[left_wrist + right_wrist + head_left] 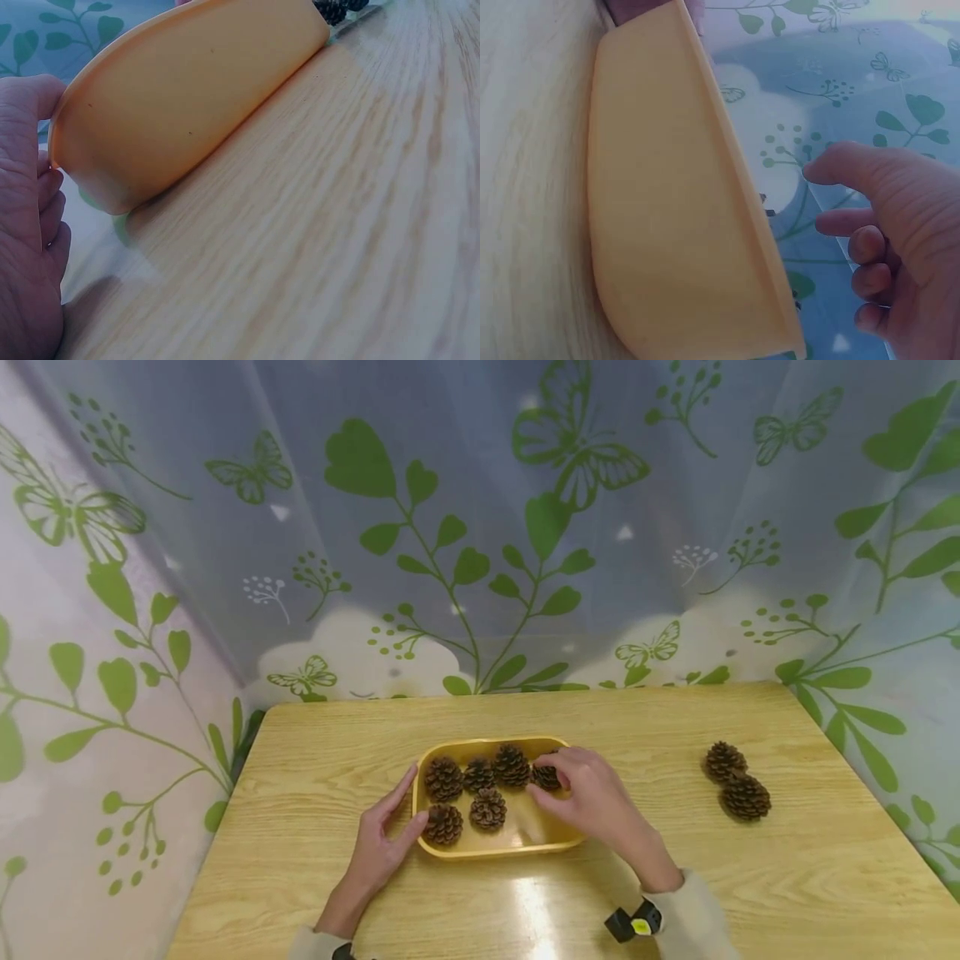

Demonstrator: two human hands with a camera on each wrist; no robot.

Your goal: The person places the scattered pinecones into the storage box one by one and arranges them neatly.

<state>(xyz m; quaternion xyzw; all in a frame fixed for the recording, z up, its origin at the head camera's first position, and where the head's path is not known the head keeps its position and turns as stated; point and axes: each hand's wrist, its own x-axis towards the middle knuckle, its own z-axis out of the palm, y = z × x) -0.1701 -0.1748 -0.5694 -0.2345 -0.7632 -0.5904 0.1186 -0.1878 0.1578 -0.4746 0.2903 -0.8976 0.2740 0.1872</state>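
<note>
A yellow plastic tray [510,853] with rounded corners holds several brown pine cones [488,810]. My left hand [381,845] grips its left end, with the thumb [46,94] at the rim and the other fingers outside the wall. Over the right end, my right hand [592,793] hovers close around a pine cone [547,777] at the far right corner and partly hides it. In the right wrist view the thumb and index finger of that hand stand apart above the rim, with nothing visible between them.
Two more pine cones, one [724,762] behind the other [746,797], lie touching on the wooden table [315,793] to the right of the tray. A curtain [465,527] printed with leaves and butterflies hangs behind the table and along both sides.
</note>
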